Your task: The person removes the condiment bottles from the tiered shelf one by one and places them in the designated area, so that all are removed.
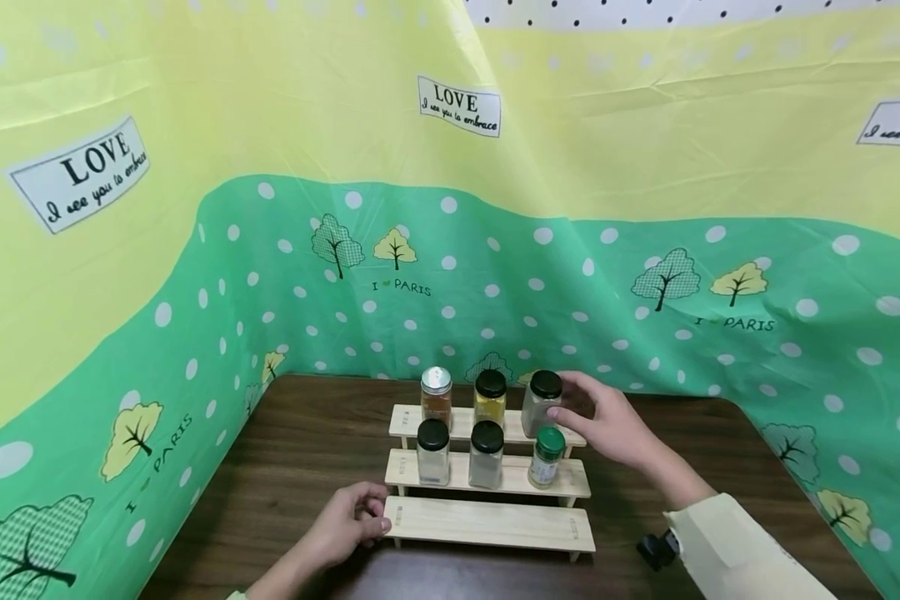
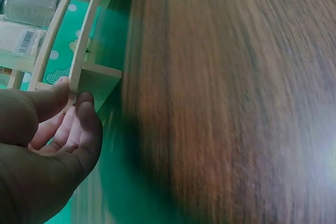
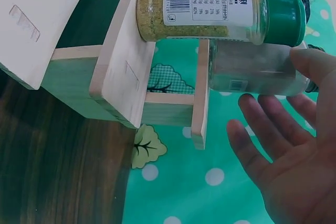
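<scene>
A three-tier wooden rack [image 1: 487, 523] holds spice jars on its upper two tiers. My left hand [image 1: 348, 521] pinches the left end of the lowest tier, thumb on top, also in the left wrist view [image 2: 63, 129]. At the top tier's right end, my right hand [image 1: 607, 417] holds a black-capped spice jar [image 1: 537, 414] between thumb and fingers. The right wrist view shows the thumb [image 3: 315, 66] across this jar's neck and the other fingers spread beside it. Its base is right at the shelf. Just in front stands a green-capped jar [image 3: 210, 14] with a printed label.
A silver-capped jar [image 1: 436, 396] and a black-capped jar with yellow contents [image 1: 490, 398] share the top tier. Two black-capped jars [image 1: 433, 454] stand on the middle tier. A patterned curtain [image 1: 420, 317] rises behind the dark wooden table [image 1: 307, 433]. A small black object [image 1: 656, 550] hangs at the right sleeve.
</scene>
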### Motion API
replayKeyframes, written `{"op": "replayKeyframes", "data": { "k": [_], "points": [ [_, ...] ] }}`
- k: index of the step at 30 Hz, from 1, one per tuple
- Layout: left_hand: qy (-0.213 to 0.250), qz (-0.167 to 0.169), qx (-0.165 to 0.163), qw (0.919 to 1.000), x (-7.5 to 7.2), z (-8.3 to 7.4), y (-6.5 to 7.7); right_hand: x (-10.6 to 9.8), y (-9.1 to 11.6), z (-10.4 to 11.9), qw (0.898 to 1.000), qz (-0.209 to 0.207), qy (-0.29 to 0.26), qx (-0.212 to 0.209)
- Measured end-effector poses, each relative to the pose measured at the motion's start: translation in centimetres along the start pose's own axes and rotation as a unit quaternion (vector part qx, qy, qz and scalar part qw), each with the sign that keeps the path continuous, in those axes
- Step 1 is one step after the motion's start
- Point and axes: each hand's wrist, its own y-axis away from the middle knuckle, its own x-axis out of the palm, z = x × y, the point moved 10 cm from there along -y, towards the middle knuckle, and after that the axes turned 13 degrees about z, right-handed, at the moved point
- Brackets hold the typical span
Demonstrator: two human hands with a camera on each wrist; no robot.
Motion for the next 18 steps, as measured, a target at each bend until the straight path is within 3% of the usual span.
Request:
{"op": "replayKeyframes", "data": {
  "k": [7,18],
  "points": [
    [0.031,-0.006,-0.023,0.9992,-0.28,0.24,0.02,-0.37,-0.4,0.12,1.0,0.007,-0.028,-0.004],
    [0.038,0.027,-0.027,0.9986,-0.01,0.07,0.4,-0.69,-0.69,-0.6,0.998,0.005,-0.06,0.02]
  ]
}}
